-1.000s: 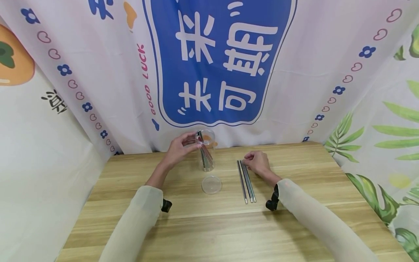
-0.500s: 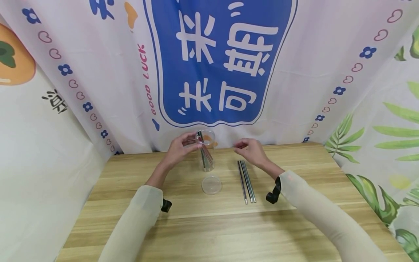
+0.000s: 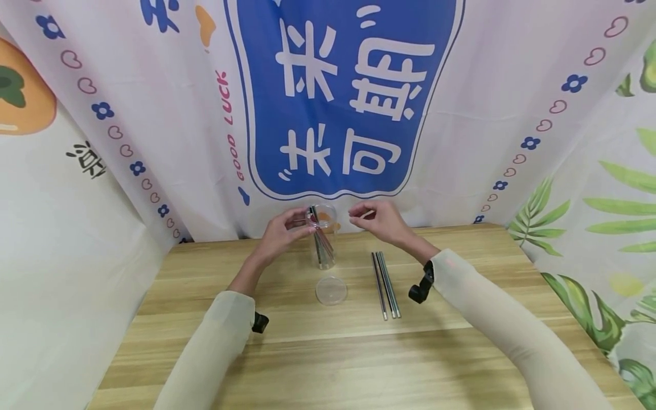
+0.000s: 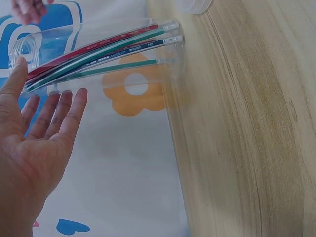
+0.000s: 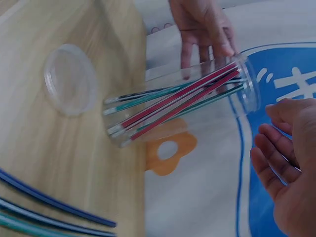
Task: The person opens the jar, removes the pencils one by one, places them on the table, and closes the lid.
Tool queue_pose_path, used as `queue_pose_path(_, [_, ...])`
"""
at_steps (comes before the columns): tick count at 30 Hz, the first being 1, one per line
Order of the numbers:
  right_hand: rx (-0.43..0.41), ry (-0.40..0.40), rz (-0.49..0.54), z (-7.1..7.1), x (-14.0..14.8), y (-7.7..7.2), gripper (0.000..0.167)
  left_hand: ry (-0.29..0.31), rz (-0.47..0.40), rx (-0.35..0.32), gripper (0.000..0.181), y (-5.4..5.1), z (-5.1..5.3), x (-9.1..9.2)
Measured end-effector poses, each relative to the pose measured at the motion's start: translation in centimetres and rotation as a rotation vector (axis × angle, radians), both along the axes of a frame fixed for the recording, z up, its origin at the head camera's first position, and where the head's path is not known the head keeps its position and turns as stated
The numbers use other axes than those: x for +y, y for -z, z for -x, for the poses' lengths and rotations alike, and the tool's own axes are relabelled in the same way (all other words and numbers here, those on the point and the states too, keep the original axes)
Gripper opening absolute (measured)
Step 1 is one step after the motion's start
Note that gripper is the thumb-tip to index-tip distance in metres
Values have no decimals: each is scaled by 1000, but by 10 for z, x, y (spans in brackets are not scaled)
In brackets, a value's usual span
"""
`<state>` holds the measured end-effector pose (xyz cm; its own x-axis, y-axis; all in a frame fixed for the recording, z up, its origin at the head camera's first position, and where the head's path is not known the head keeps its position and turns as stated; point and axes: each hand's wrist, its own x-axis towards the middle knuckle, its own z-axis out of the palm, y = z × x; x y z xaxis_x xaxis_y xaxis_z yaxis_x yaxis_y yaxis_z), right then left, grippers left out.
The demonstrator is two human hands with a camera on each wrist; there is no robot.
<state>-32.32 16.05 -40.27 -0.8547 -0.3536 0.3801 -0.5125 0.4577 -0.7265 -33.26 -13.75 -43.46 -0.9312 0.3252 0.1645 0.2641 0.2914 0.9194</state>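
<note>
Right hand [image 3: 380, 220], empty and loosely curled, has neared the clear jar [image 3: 332, 234] the left hand [image 3: 278, 234] grips.

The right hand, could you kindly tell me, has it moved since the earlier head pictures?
Yes: against the unmoved loose pencils, the right hand has moved left and farther back, toward the clear jar.

I log via head view: wood-grain table [image 3: 328, 364], far edge along white cloth backdrop [image 3: 471, 142]; blue panel [image 3: 342, 111] with white characters [image 3: 307, 58], centre; green leaf prints [image 3: 620, 204], right. Soft shadows [image 3: 456, 350] on tabletop.
</note>
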Motion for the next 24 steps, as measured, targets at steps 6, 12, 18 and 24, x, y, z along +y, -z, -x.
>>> queue_pose_path(6, [27, -50, -52, 4, -15, -21, 18, -11, -9, 10, 64, 2, 1, 0])
queue_pose_path(12, [32, -93, -95, 11, -27, -32, 20, 0, -12, 13, 64, 2, 2, 0])
queue_pose_path(18, [62, -136, -164, 19, -38, -39, 19, 11, -17, 12, 63, 3, 3, 0])
queue_pose_path(24, [50, -194, -257, 25, -51, -47, 18, 14, -12, 10, 63, 2, 3, 1])
